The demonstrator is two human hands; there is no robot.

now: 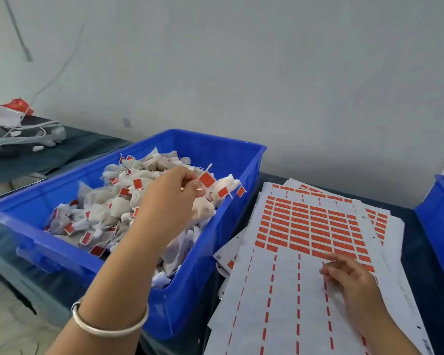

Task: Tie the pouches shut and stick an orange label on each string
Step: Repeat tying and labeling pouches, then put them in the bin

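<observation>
Risk: labelled string slips from left hand pinch over blue bin | right hand fingers loosely curled, empty, on label sheet; sticker may tear

There is a single view, taken from the person's head and aimed forward and down across a dark surface toward a pale wall. The lens is wide-angle, so straight edges bow near the borders. It sits close: both forearms enter from the bottom edge, the left hand reaching toward frame centre over a blue bin, the right hand low at right on label sheets. Another blue bin is cut off at the right edge. No second view shares the scene.
</observation>
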